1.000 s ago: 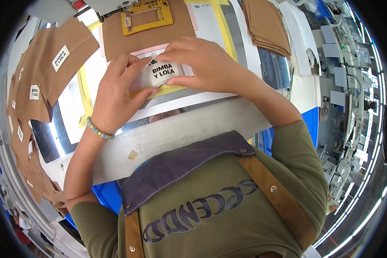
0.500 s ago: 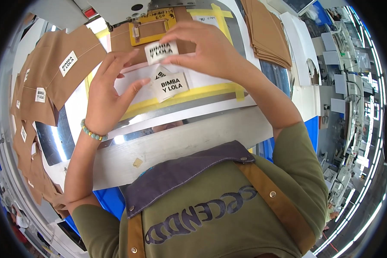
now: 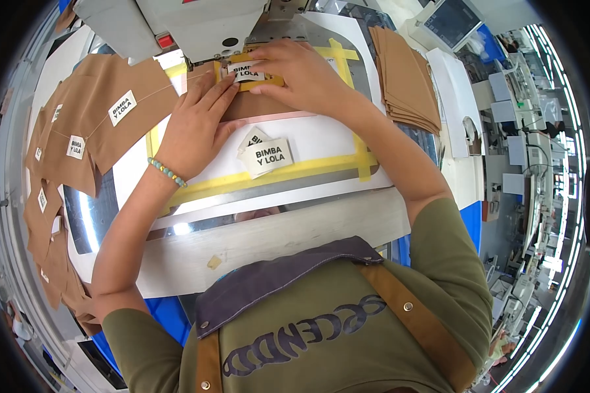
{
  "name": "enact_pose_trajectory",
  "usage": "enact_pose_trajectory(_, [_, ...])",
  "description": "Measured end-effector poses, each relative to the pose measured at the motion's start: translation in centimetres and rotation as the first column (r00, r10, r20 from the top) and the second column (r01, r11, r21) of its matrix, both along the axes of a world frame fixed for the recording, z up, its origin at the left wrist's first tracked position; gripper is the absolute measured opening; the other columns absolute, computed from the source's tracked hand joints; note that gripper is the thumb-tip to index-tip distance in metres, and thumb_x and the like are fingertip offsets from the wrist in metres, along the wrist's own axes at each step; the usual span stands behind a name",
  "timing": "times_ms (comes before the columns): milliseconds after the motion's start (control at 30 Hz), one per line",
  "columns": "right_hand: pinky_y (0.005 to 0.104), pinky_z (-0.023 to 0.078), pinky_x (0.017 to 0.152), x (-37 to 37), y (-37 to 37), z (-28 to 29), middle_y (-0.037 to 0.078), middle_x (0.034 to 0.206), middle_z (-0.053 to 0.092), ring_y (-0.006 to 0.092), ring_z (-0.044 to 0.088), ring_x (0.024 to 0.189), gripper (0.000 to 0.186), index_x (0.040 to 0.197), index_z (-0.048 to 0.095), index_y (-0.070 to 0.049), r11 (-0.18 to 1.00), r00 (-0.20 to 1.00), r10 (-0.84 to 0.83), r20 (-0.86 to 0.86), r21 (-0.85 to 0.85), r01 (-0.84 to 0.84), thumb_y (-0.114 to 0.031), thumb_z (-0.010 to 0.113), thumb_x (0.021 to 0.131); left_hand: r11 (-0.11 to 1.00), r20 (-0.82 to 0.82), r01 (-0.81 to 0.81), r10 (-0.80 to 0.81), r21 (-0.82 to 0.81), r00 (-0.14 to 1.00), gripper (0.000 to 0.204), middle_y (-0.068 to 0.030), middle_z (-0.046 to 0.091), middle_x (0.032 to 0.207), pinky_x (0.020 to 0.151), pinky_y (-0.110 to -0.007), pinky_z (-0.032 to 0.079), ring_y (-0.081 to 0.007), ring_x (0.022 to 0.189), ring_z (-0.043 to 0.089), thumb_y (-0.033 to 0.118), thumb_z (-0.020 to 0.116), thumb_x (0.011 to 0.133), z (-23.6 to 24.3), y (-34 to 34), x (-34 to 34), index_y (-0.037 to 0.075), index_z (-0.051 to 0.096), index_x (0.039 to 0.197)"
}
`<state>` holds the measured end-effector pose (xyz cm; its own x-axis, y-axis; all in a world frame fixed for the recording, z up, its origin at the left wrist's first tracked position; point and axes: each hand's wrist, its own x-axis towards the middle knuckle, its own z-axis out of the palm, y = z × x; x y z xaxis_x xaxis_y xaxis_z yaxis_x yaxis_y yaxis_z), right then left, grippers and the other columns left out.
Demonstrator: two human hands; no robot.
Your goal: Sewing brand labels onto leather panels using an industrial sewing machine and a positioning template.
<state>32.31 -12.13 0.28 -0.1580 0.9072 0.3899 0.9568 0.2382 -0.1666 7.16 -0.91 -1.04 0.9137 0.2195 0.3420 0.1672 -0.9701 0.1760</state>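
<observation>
White lettered label [image 3: 245, 73] at the yellow frame [image 3: 250, 85] on brown fabric [image 3: 262, 105], left hand [image 3: 195, 124] touching its edge, grip open, right hand [image 3: 301, 75] across the frame, grip impossible to tell, more labels [image 3: 270, 155] lying nearer.

- Directly behind the yellow rectangular frame [image 3: 250, 86], the bulky pale-grey machine head [image 3: 206, 29] blocks passage.
- The bare left hand [image 3: 200, 114] closes off its near-left side, the bare right hand [image 3: 301, 75] its right.
- In front of it, between the forearms, the smooth white sheet [image 3: 324, 144] offers open room, interrupted by a small pile of white rectangular labels [image 3: 269, 155].
- Farther in front, the pale-grey table [image 3: 308, 226] leaves a passable strip holding one small tan scrap [image 3: 214, 262].
- Left of it, flat brown panels [image 3: 105, 75] crowd the surface; well right, stacked brown panels [image 3: 401, 78] do.
</observation>
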Motion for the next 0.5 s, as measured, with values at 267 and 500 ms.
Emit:
enact_pose_trajectory(267, [0.0489,0.040,0.121,0.5,-2.4,-1.1,0.004,0.149,0.067,0.0275,0.053,0.145,0.040,0.128,0.077,-0.007,1.000,0.996,0.014,0.089,0.001,-0.014,-0.037,0.072,0.103,1.000,-0.018,0.019,-0.018,0.017,1.000,0.063,-0.0110,0.054,0.163,0.123,-0.052,0.042,-0.0414,0.151,0.045,0.030,0.074,0.099,-0.1,0.8,0.9,0.003,0.056,0.153])
enact_pose_trajectory(500, [0.0443,0.049,0.111,-0.5,0.0,-1.1,0.007,0.136,0.073,0.0270,0.061,0.133,0.031,0.117,0.079,-0.005,0.996,0.995,0.090,0.035,0.006,-0.090,-0.032,0.072,0.102,0.993,-0.004,0.002,-0.002,0.117,1.000,0.062,-0.0098,0.055,0.162,0.122,-0.050,0.041,-0.0384,0.153,0.044,0.032,0.074,0.099,-0.3,0.8,0.8,0.005,0.056,0.152])
